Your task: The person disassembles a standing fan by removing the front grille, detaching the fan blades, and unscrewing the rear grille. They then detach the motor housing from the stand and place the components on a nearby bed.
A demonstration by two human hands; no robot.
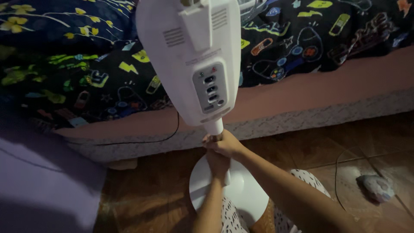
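Beside the bed [302, 95] — both hands [221, 151] grip the fan pole [214, 129].

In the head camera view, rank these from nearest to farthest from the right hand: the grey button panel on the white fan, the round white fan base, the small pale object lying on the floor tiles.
From the right hand, gripping the fan's pole:
1. Round white fan base, just below the hand.
2. Grey button panel, above on the fan's white body.
3. Small pale object on the floor tiles, far to the right.
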